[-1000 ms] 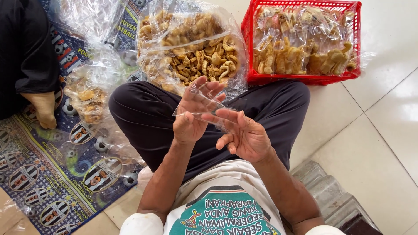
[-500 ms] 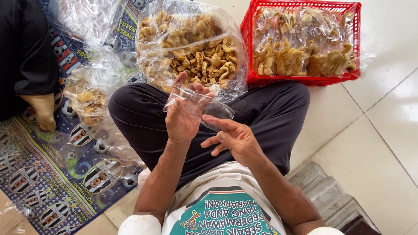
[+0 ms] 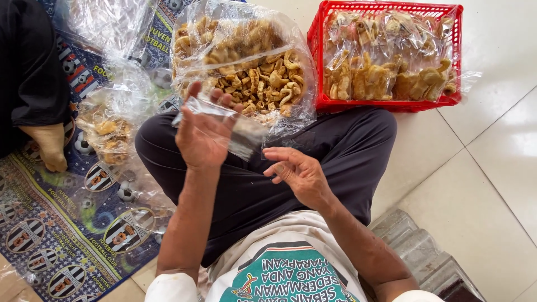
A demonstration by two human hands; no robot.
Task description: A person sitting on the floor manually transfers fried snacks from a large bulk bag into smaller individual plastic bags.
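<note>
My left hand (image 3: 202,131) is raised above my lap and grips a small empty clear plastic bag (image 3: 240,127) by its upper edge. The bag drapes across the palm toward the right. Lower and to the right, my right hand (image 3: 295,172) hovers with fingers loosely apart, holding nothing, its fingertips close to the bag's lower corner. Just beyond both hands stands a large open clear sack of golden fried crackers (image 3: 246,61).
A red plastic basket (image 3: 386,104) full of packed cracker bags sits at the far right on white floor tiles. More clear bags of crackers (image 3: 112,126) lie on a patterned mat (image 3: 67,235) at the left. Another person's foot (image 3: 50,146) rests there.
My left hand has lifted the clear bag up and to the left, toward the cracker sack. My right hand let go of the bag and dropped lower.
</note>
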